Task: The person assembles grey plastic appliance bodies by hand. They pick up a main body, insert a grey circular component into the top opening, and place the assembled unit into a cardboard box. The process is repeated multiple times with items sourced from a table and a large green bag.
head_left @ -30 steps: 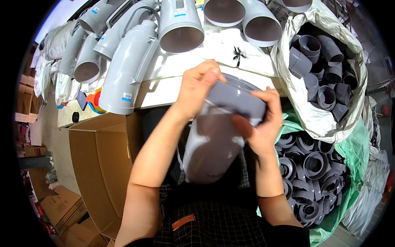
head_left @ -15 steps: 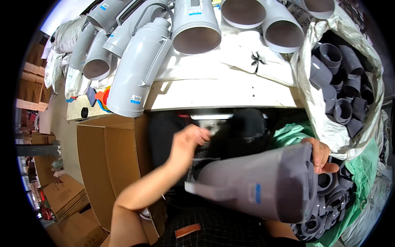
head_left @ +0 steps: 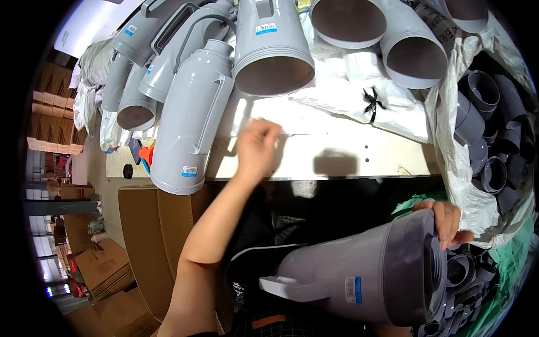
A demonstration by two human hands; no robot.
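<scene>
Loosely closed left hand over table; right hand gripping flask by base.

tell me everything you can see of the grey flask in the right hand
The grey flask looks like glossy plastic, with a body that narrows leftward. It lies sideways, slightly tilted, its wide, darker grey base to the right. A lighter side handle juts toward the lower left, a white-and-blue label sits near the base, and a thin carrying loop curves beyond the narrow end. The right hand grips the base's upper edge. Whether it rests on the lap is unclear.
</scene>
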